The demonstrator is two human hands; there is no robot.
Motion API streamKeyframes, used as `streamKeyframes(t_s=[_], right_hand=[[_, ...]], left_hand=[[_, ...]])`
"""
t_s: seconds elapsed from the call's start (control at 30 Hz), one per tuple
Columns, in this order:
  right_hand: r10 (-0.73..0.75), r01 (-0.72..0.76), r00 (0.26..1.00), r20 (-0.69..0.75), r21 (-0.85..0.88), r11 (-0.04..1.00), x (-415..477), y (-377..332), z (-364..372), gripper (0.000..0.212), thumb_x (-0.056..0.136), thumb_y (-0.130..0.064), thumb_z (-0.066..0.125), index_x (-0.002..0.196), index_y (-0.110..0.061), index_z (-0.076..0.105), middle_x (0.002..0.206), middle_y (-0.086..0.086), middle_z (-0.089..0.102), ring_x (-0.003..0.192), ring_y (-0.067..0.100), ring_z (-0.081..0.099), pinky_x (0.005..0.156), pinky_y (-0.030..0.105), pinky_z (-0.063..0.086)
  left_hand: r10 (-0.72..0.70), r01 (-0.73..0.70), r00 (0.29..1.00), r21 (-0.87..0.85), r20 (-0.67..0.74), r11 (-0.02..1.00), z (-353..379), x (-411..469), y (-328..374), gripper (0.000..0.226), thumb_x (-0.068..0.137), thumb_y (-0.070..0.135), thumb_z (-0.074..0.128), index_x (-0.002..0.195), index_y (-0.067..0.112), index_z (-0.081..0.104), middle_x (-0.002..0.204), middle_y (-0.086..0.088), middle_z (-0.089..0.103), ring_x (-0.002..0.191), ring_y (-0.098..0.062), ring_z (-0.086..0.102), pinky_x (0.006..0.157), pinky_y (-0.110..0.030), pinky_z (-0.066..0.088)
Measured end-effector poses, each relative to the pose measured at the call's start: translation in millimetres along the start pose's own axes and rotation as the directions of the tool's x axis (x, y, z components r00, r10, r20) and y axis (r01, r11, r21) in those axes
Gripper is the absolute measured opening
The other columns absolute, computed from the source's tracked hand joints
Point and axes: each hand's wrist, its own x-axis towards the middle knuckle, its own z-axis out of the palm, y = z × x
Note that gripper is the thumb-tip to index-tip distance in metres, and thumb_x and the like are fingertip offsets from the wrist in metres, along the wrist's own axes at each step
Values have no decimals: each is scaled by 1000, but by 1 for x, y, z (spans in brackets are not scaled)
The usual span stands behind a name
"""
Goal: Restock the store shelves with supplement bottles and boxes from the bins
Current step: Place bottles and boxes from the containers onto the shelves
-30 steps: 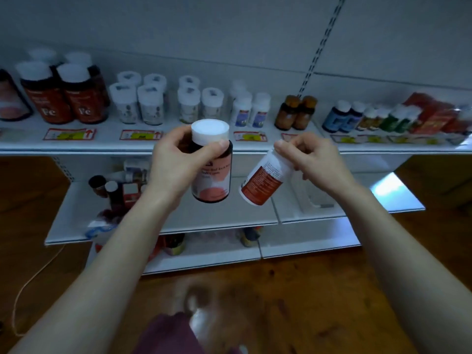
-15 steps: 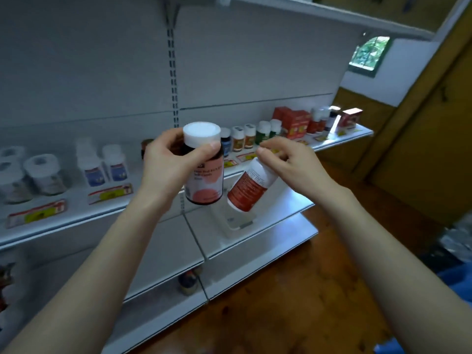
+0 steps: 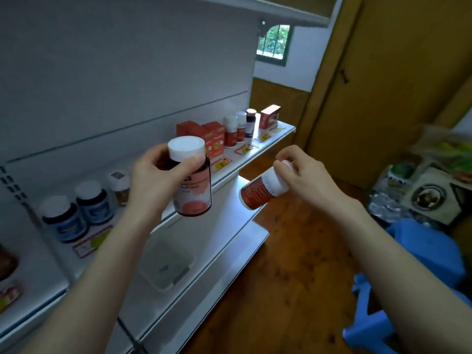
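My left hand point(image 3: 153, 180) grips a dark bottle point(image 3: 192, 185) with a white cap and a pink label, held upright in front of the shelf. My right hand point(image 3: 304, 175) holds a smaller white bottle with a red label point(image 3: 260, 191) by its cap end, tilted with its base pointing down-left. Both bottles hang in the air above the lower shelves. On the white shelf point(image 3: 255, 152) behind stand red boxes point(image 3: 204, 135), small red-and-white bottles point(image 3: 233, 130) and, to the left, blue-labelled bottles point(image 3: 76, 215).
A clear plastic tray point(image 3: 166, 264) lies on the lower shelf. A blue plastic stool point(image 3: 408, 277) stands on the wooden floor at the right, with cluttered items point(image 3: 429, 198) behind it. A yellow-brown door fills the upper right.
The view has swung right along the shelf, bringing its right end, the door and the stool into sight. Both hands keep their bottles; the right hand has drifted away from the left.
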Motion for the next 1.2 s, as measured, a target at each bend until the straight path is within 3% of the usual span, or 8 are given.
streamKeyframes(t_s=[0.07, 0.23, 0.4, 0.5, 0.6, 0.77, 0.93, 1.2], right_hand=[[36, -36, 999, 17, 10, 999, 12, 25, -1, 21, 94, -34, 43, 106, -24, 57, 101, -1, 62, 94, 23, 57, 81, 38, 47], [133, -167, 980, 147, 244, 955, 50, 88, -10, 15, 90, -35, 54, 99, -25, 59, 79, -3, 59, 59, 12, 55, 50, 21, 45], [39, -76, 976, 212, 170, 983, 103, 146, -29, 45, 72, -27, 74, 113, -28, 54, 96, -5, 56, 86, 13, 57, 66, 17, 46], [-30, 5, 979, 202, 123, 992, 138, 168, -38, 41, 78, -29, 68, 115, -25, 53, 96, -3, 56, 72, 8, 56, 50, 7, 41], [-54, 21, 983, 176, 180, 983, 173, 182, -42, 38, 81, -39, 65, 110, -17, 54, 92, -1, 61, 69, 9, 58, 51, 12, 43], [-60, -21, 979, 195, 392, 920, 219, 178, -34, 35, 89, -40, 53, 97, -6, 57, 58, 5, 62, 34, 5, 53, 38, 15, 41], [-149, 10, 953, 266, 459, 888, 260, 163, -10, 36, 91, -43, 49, 77, -10, 55, 62, 8, 61, 38, 12, 57, 36, 18, 39], [-243, 97, 960, 141, 646, 757, 322, 130, 21, 24, 90, -36, 54, 101, -15, 56, 71, 6, 59, 55, 14, 61, 61, 36, 51]], left_hand=[[-6, 6, 999, 13, 32, 1000, 27, 16, -9, 24, 73, 15, 75, 92, 22, 62, 84, 13, 64, 64, 12, 58, 58, -5, 44], [-17, 15, 998, 42, 61, 999, 89, 53, -34, 32, 73, 18, 74, 103, 16, 62, 90, 10, 64, 73, 6, 59, 58, -5, 43], [5, -3, 1000, 71, -29, 997, 147, 79, -47, 29, 74, 16, 74, 100, 16, 63, 87, 10, 64, 69, 7, 58, 59, -6, 43], [0, 7, 995, 77, -100, 997, 177, 90, -49, 32, 73, 17, 75, 103, 15, 63, 91, 6, 66, 76, 0, 60, 64, -12, 45], [-3, 15, 985, 69, -171, 997, 195, 96, -48, 34, 74, 19, 74, 106, 14, 64, 98, -1, 67, 82, -8, 59, 67, -20, 44], [3, 29, 958, 109, -286, 994, 201, 100, -47, 28, 76, 19, 72, 102, 17, 64, 93, 3, 67, 77, -5, 59, 57, -9, 43], [16, 41, 919, 135, -394, 990, 194, 118, -49, 22, 76, 18, 72, 96, 21, 63, 83, 10, 64, 61, 9, 57, 50, -5, 39], [38, 35, 899, 158, -437, 987, 183, 148, -52, 15, 74, 20, 72, 82, 29, 63, 71, 17, 69, 66, 9, 62, 58, -8, 48]])
